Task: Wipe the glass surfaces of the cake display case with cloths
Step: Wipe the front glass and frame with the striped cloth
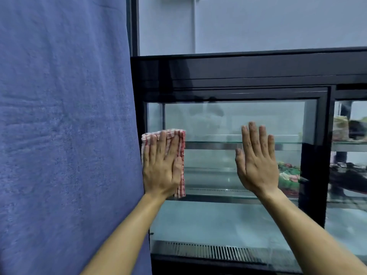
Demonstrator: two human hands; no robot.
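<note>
A black-framed cake display case (248, 68) fills the right half of the view, its glass pane (214, 120) facing me. My left hand (161, 167) lies flat with straight fingers on a folded red-and-white checked cloth (181, 141), pressing it against the pane's left edge. My right hand (257, 161) is spread flat against the glass further right, with nothing in it. Glass shelves (218, 142) show behind the pane.
A large blue towel-like fabric (63, 135) hangs over the whole left side, right beside my left hand. A second glass door (349, 155) sits to the right of a black upright. Cakes (289, 176) stand inside low on the right. A metal vent grille (208, 251) runs along the bottom.
</note>
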